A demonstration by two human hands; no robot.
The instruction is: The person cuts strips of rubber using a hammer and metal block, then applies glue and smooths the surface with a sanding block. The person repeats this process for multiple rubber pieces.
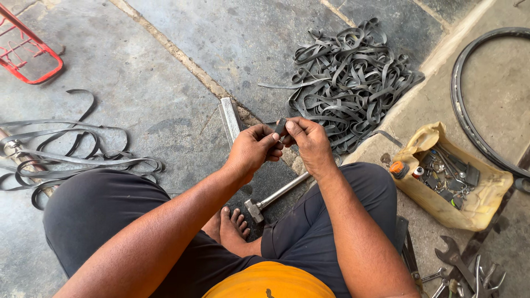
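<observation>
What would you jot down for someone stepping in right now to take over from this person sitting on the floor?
Left hand and right hand: both pinch one small dark rubber piece between the fingertips, held above the lap.
Around: hammer on the floor by the bare foot; metal bar just beyond the hands; tangled pile of rubber strips ahead to the right; looser strips on the left; yellow cut-open container of small parts on the right, spanners near it.
Done: many strips already piled.
Left: cannot tell.
</observation>
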